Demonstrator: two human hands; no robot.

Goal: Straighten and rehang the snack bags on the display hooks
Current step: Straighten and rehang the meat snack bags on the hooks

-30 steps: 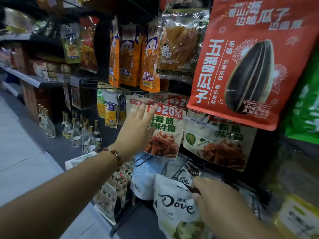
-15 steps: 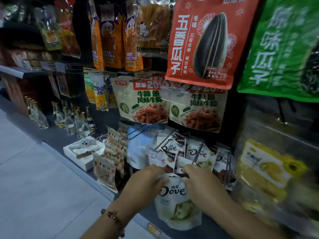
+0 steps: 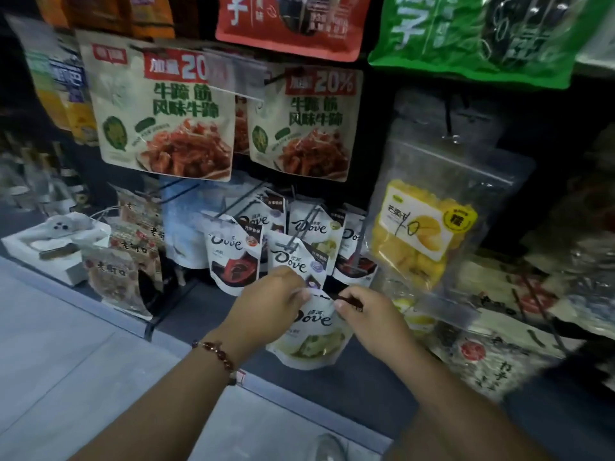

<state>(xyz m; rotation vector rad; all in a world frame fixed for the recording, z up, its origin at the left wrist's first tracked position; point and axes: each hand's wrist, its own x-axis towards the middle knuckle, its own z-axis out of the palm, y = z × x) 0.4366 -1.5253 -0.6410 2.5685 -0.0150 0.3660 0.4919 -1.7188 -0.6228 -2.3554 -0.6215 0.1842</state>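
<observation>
Now both hands' fingers pinch Dove bag (image 3: pixel 307 331) top edge: left hand (image 3: pixel 266 307), right hand (image 3: pixel 369 317); shelf edge below.

I've got the white Dove bag (image 3: pixel 309 331) by its top edge, my left hand (image 3: pixel 266 311) pinching one corner, my right hand (image 3: pixel 369 314) pinching the other; it hangs low, in front of the other Dove bags (image 3: pixel 233 251) on their hooks; above them two beef tendon bags (image 3: pixel 159 114) hang side by side; a dried mango bag (image 3: pixel 422 234) hangs to the right; a bead bracelet (image 3: pixel 218 356) sits on my left wrist.
</observation>
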